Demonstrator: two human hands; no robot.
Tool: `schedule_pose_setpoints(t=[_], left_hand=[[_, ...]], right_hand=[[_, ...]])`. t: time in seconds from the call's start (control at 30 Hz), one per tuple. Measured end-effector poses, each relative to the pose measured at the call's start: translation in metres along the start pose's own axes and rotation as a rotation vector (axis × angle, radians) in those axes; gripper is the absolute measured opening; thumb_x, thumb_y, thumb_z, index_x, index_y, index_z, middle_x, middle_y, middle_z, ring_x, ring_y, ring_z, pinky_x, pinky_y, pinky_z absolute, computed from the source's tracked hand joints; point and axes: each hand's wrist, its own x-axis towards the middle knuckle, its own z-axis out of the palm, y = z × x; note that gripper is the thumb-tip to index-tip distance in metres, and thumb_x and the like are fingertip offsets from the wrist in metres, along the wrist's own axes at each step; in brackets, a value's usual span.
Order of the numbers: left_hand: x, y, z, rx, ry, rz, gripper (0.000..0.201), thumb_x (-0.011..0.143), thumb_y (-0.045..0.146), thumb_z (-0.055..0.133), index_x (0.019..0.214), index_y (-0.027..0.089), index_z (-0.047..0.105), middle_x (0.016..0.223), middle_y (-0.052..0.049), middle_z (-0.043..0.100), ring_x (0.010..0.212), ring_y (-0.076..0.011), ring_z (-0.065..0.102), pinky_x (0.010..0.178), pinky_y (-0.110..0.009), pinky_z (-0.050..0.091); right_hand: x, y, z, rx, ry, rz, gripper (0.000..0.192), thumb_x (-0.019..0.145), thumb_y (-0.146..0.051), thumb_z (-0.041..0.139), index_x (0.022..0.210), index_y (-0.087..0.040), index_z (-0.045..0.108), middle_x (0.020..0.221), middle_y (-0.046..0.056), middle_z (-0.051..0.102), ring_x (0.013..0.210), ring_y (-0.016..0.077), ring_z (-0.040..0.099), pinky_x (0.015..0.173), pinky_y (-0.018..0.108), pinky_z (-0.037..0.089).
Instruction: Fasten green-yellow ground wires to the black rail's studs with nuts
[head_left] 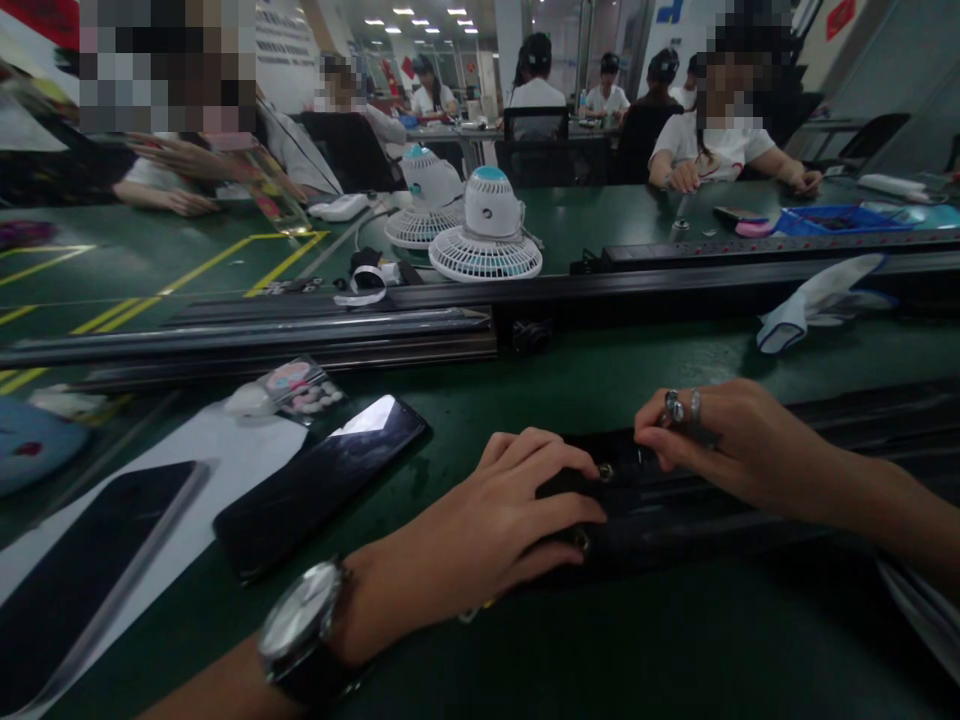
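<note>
A long black strip point(690, 528) with round brass-coloured rings near its end lies across the green table in front of me. My left hand point(517, 510), wearing a watch point(304, 615), rests over the strip's left end with fingers spread, their tips beside the rings. Just to the right, my right hand point(712, 435) is closed in a pinch above the strip. A thin sliver shows below its fingertips, too small to name. Left of my left hand lies a dark phone point(322, 480).
Long dark metal bars point(300, 340) cross the table beyond my hands. A white glove point(817, 300) lies at the far right, and two white fans point(487, 225) stand behind the bars. Another phone point(97, 570) rests on white paper point(247, 450). Several people sit across the table.
</note>
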Motion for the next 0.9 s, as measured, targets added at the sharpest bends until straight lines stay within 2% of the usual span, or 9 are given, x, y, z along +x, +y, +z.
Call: schedule_pose_setpoints(t=[0.1,0.17,0.23,0.3,0.37,0.57,0.7,0.9], left_hand=[[0.000,-0.001,0.002,0.028,0.031,-0.001,0.022,0.099,0.032,0.063,0.120,0.026,0.065,0.140,-0.006,0.056,0.130,-0.0265,0.045,0.103,-0.041,0.039],[-0.001,-0.002,0.001,0.038,0.028,-0.019,0.020,0.102,0.025,0.058,0.121,0.026,0.063,0.142,-0.005,0.055,0.131,-0.0256,0.044,0.103,-0.040,0.039],[-0.003,-0.003,-0.001,0.036,0.023,-0.030,0.026,0.102,0.017,0.053,0.125,0.027,0.060,0.143,-0.004,0.054,0.132,-0.0245,0.044,0.103,-0.040,0.038],[-0.004,-0.004,-0.003,0.030,0.028,-0.030,0.030,0.101,0.016,0.053,0.128,0.027,0.058,0.144,-0.005,0.053,0.133,-0.0246,0.043,0.104,-0.041,0.039],[-0.004,-0.003,-0.003,0.037,0.048,-0.036,0.034,0.100,0.025,0.060,0.133,0.027,0.055,0.148,-0.006,0.049,0.135,-0.0262,0.042,0.108,-0.043,0.039],[-0.002,-0.004,0.005,0.102,0.081,-0.131,0.074,0.086,0.048,0.077,0.148,0.030,0.042,0.164,-0.010,0.029,0.151,-0.0349,0.025,0.118,-0.058,0.033],[-0.004,-0.007,0.009,0.041,0.052,-0.143,0.074,0.087,0.050,0.075,0.149,0.030,0.041,0.163,-0.011,0.033,0.147,-0.0330,0.035,0.116,-0.054,0.040],[-0.004,-0.011,0.015,-0.020,0.109,-0.114,0.063,0.090,0.048,0.072,0.144,0.029,0.047,0.155,-0.010,0.044,0.136,-0.0293,0.050,0.108,-0.047,0.049]], right_hand=[[0.000,0.000,0.000,0.011,-0.001,0.003,0.020,0.104,-0.031,0.053,0.094,-0.020,0.067,0.067,-0.005,0.065,0.053,0.0085,0.058,0.054,0.022,0.038],[0.000,0.000,-0.001,0.015,-0.005,0.005,0.021,0.104,-0.031,0.052,0.094,-0.021,0.067,0.067,-0.005,0.065,0.054,0.0086,0.058,0.054,0.022,0.038],[0.000,-0.001,-0.001,0.018,-0.011,0.012,0.021,0.104,-0.031,0.052,0.094,-0.021,0.067,0.067,-0.005,0.065,0.055,0.0088,0.059,0.055,0.023,0.038],[0.000,-0.001,-0.002,0.019,-0.012,0.015,0.021,0.104,-0.031,0.052,0.094,-0.021,0.067,0.067,-0.005,0.065,0.055,0.0089,0.059,0.055,0.023,0.039],[0.000,-0.002,-0.001,0.014,-0.006,0.015,0.021,0.104,-0.031,0.052,0.094,-0.020,0.067,0.067,-0.005,0.066,0.053,0.0087,0.058,0.054,0.023,0.038],[-0.001,0.003,-0.002,0.013,0.031,0.044,0.018,0.102,-0.032,0.056,0.095,-0.022,0.069,0.070,-0.005,0.069,0.059,0.0101,0.063,0.059,0.024,0.042],[-0.002,0.003,-0.007,-0.024,0.003,0.082,0.014,0.099,-0.032,0.063,0.093,-0.023,0.071,0.071,-0.006,0.071,0.060,0.0099,0.065,0.058,0.024,0.043],[-0.001,-0.015,-0.003,-0.049,0.170,-0.013,0.012,0.098,-0.020,0.062,0.091,-0.023,0.072,0.077,-0.007,0.076,0.061,0.0061,0.069,0.059,0.019,0.045]])
